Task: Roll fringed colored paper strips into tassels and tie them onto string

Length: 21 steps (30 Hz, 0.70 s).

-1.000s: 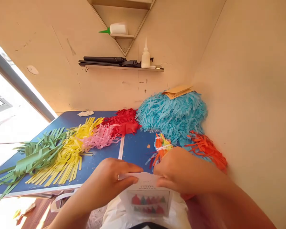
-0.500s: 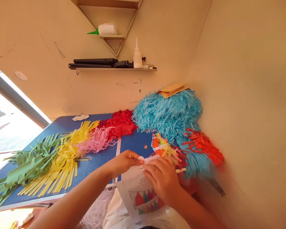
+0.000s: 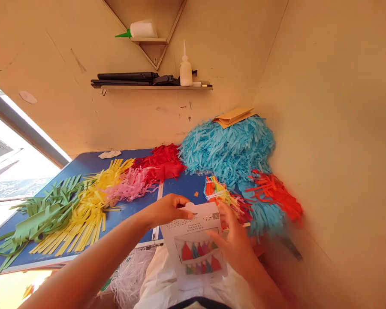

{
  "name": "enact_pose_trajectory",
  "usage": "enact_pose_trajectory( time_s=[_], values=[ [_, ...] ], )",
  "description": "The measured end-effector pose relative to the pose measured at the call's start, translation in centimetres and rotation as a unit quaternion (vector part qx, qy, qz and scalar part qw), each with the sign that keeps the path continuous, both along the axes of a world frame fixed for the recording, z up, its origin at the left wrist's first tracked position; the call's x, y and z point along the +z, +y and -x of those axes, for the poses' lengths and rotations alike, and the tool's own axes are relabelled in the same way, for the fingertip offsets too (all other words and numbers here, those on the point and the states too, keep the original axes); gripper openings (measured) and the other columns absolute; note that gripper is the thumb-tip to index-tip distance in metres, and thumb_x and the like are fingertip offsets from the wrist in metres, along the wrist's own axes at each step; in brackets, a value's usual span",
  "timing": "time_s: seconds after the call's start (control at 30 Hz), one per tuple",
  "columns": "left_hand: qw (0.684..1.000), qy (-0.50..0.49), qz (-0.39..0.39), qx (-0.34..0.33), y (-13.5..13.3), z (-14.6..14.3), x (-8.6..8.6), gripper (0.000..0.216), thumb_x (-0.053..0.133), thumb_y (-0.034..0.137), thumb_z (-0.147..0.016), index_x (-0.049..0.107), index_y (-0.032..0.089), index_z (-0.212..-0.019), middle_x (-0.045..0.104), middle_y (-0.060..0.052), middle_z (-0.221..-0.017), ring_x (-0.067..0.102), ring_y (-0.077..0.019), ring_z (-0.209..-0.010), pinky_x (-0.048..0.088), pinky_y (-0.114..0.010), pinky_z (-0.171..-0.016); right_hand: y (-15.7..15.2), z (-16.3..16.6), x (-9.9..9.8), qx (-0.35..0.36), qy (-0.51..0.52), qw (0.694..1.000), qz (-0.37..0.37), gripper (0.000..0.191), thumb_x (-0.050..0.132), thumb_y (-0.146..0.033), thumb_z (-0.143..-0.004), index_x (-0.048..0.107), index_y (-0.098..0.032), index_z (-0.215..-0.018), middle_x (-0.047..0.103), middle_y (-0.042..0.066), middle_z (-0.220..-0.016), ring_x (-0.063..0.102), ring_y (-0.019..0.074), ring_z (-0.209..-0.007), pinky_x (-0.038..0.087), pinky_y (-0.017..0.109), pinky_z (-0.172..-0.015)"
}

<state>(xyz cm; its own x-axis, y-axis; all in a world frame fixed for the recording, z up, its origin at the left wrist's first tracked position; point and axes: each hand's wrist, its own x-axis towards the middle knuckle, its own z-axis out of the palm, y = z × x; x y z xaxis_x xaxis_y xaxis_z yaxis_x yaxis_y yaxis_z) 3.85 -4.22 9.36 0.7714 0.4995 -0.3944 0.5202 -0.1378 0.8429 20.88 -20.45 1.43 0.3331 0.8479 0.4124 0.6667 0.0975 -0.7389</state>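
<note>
A white printed packet [image 3: 194,244] reading "TASSEL BUNTING", with a picture of coloured tassels, stands tilted over my lap. My left hand [image 3: 172,210] pinches its top left edge between thumb and fingers. On the other side, my right hand [image 3: 233,236] is around the upper right edge, thumb across the front and fingers partly hidden behind; it is slightly blurred. Just beyond the packet lies a bundle of multicoloured paper tassels [image 3: 225,193] tied with white string. Whether anything is inside the packet cannot be seen.
On the blue table [image 3: 176,186] lie green [image 3: 48,210], yellow [image 3: 93,206], pink [image 3: 131,184] and red fringed paper [image 3: 164,161]. A large light-blue pile [image 3: 228,150] carries folded orange paper [image 3: 234,116]. Red strips [image 3: 276,195] lie by the right wall. A shelf [image 3: 154,87] holds a glue bottle [image 3: 185,71].
My right hand has moved from the packet's top to its right edge, its thumb now apart from the fingers. More of the printed front shows. My left hand keeps its pinch.
</note>
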Motion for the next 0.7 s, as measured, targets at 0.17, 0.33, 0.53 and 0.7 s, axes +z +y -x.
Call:
enact_pose_trajectory(
  time_s=[0.17, 0.33, 0.53, 0.7],
  values=[
    [0.941, 0.075, -0.329, -0.013, -2.2, -0.6, 1.8, 0.018, 0.061, 0.029, -0.074, 0.071, 0.02, -0.086, 0.071, -0.004, -0.089, 0.061, -0.0199, -0.08, 0.039, -0.026, -0.067, 1.5, 1.2, -1.5, -0.005, 0.014, 0.996, 0.087, 0.05, 0.055, -0.032, -0.088, 0.048, -0.017, -0.136, 0.068, 0.014, -0.117, 0.066, 0.0295, -0.106, 0.054, 0.043, -0.087],
    [0.956, 0.099, -0.273, -0.034, -2.5, 0.0, 2.4, 0.017, 0.058, 0.034, -0.078, 0.069, 0.021, -0.077, 0.068, 0.0, -0.073, 0.059, -0.0163, -0.067, 0.032, -0.024, -0.057, 1.3, 1.4, -1.1, -0.012, -0.028, 0.997, 0.076, 0.053, 0.056, -0.032, -0.087, 0.046, -0.019, -0.137, 0.07, 0.012, -0.114, 0.07, 0.0294, -0.096, 0.057, 0.041, -0.075],
    [0.974, 0.053, -0.218, -0.006, -1.2, 0.1, 1.7, 0.019, 0.056, 0.033, -0.077, 0.065, 0.019, -0.087, 0.067, 0.0, -0.075, 0.059, -0.0168, -0.069, 0.034, -0.023, -0.056, 1.4, 2.5, -0.9, -0.099, -0.154, 0.97, -0.158, 0.056, 0.064, -0.028, -0.087, 0.044, -0.02, -0.138, 0.063, 0.014, -0.122, 0.059, 0.0305, -0.112, 0.048, 0.044, -0.089],
    [0.99, 0.023, -0.138, -0.015, -1.3, 0.0, 1.3, 0.017, 0.056, 0.033, -0.074, 0.062, 0.018, -0.079, 0.063, 0.001, -0.075, 0.056, -0.0165, -0.071, 0.036, -0.022, -0.056, 1.7, 3.7, 0.3, -0.032, -0.214, 0.95, -0.225, 0.012, 0.064, -0.023, -0.09, 0.068, -0.025, -0.101, 0.069, 0.003, -0.089, 0.059, 0.0209, -0.086, 0.037, 0.039, -0.084]
  ],
)
